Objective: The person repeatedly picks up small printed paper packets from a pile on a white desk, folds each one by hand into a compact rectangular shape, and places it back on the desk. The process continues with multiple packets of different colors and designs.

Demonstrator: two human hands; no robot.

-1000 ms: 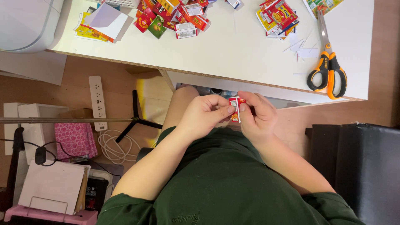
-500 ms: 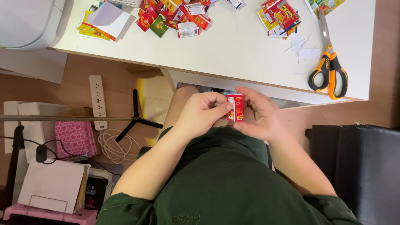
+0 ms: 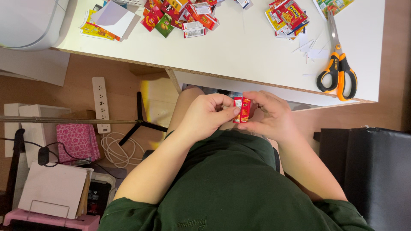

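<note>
Below the white tabletop's [image 3: 239, 55] near edge, over the lap, we note the left hand [image 3: 207, 117] and right hand [image 3: 272, 117] pinching a tiny red box [image 3: 242, 109] between closed fingertips (held upright). Farther off: orange-handled scissors [image 3: 338, 70] by the right edge, paper cutouts [image 3: 188, 17] along the far edge.

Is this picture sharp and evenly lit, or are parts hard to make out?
Head view: the small red box between the left hand and right hand is sharp; the white table is bright but not glaring; the floor beneath lies in dimmer light; the scissors are crisp.
</note>
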